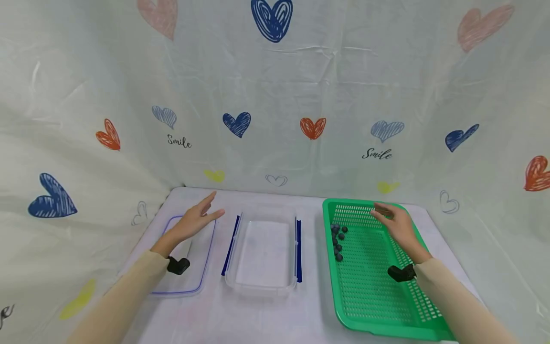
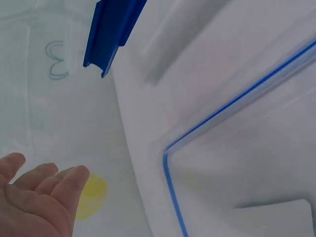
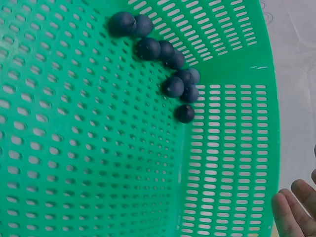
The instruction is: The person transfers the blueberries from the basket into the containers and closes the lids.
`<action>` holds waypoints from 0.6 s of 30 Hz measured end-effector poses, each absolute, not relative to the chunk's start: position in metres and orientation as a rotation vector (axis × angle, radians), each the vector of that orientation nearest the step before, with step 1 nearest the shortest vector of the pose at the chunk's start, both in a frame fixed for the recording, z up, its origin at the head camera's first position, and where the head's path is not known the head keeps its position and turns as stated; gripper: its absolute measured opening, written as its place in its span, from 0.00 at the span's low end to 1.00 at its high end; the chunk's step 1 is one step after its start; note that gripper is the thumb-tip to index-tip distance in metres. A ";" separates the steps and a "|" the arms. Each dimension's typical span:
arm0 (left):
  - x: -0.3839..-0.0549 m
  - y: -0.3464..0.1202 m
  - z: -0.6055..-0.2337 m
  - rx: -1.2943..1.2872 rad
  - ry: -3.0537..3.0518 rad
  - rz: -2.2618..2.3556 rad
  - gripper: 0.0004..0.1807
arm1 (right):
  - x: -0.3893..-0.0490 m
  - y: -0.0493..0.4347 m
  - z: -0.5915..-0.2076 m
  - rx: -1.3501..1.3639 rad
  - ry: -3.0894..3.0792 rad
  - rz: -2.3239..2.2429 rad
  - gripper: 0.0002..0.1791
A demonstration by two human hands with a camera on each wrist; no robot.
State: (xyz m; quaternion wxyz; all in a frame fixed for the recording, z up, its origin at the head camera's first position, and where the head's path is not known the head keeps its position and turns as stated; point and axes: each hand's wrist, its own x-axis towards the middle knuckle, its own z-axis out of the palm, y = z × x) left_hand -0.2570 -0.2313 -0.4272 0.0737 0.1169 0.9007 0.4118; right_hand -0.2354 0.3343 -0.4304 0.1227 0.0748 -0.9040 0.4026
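My left hand (image 1: pixel 192 223) hovers over a clear lid with a blue seal (image 1: pixel 205 267), its fingers spread and nothing in them. In the left wrist view the fingers (image 2: pixel 64 190) are relaxed. Over the far right of a green plastic basket (image 1: pixel 337 301) hangs my right hand (image 1: pixel 398 226), also holding nothing. Several blueberries (image 1: pixel 339 247) lie along the basket's left side; the right wrist view shows the blueberries (image 3: pixel 173 87) bunched near a corner. Between lid and basket stands a clear plastic container (image 1: pixel 268 286) with blue side clips (image 1: pixel 299 251); no contents show in it.
A white cloth (image 1: pixel 193 325) covers the table. Behind it hangs a pale curtain (image 1: pixel 275 86) printed with hearts, close to the table's back edge. A small white flat piece (image 2: pixel 276 219) shows by the lid in the left wrist view.
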 end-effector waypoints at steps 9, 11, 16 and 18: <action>-0.256 -0.217 -0.439 0.347 2.604 1.431 0.47 | -0.242 0.331 -0.442 0.140 -2.717 1.318 0.28; -0.256 -0.215 -0.440 0.345 2.583 1.471 0.46 | -0.244 0.329 -0.444 0.130 -2.720 1.334 0.28; -0.256 -0.210 -0.443 0.318 2.542 1.521 0.45 | -0.249 0.327 -0.455 0.106 -2.710 1.379 0.27; -0.256 -0.209 -0.444 0.308 2.523 1.533 0.44 | -0.251 0.325 -0.460 0.085 -2.710 1.399 0.26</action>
